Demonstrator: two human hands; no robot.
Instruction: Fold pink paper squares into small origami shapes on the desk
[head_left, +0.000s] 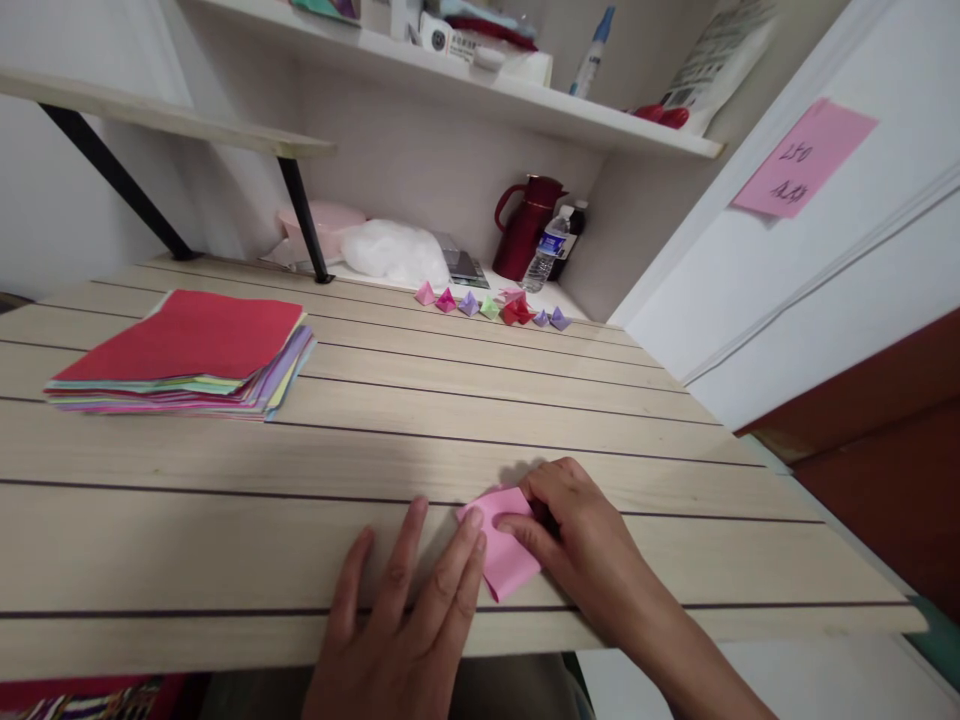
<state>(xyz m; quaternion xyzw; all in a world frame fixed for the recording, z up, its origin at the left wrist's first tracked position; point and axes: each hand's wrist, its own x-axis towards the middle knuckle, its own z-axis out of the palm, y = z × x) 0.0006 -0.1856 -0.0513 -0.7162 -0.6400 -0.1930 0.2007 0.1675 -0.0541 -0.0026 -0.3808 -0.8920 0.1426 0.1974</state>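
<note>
Left hand (pixel 394 640), loosely spread, and right hand (pixel 581 530), pinching, both touch paper (pixel 510 565) near the front edge of a pale, striped table (pixel 360 460). Behind stands white shelving (pixel 450 75); a red-topped stack (pixel 195 340) lies left. The paper is pink and folded, its near fold rounded.

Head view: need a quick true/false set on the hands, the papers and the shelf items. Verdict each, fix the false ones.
1. The left hand and the right hand both touch the pink paper. True.
2. The paper stack has a green sheet on top. False: the top sheet is red.
3. Small folded paper pieces sit in a row near the table's far edge. True.
4. The clear bottle is left of the dark red jug. False: the clear bottle is right of the dark red jug.
5. The right thumb rests on the pink paper. True.
</note>
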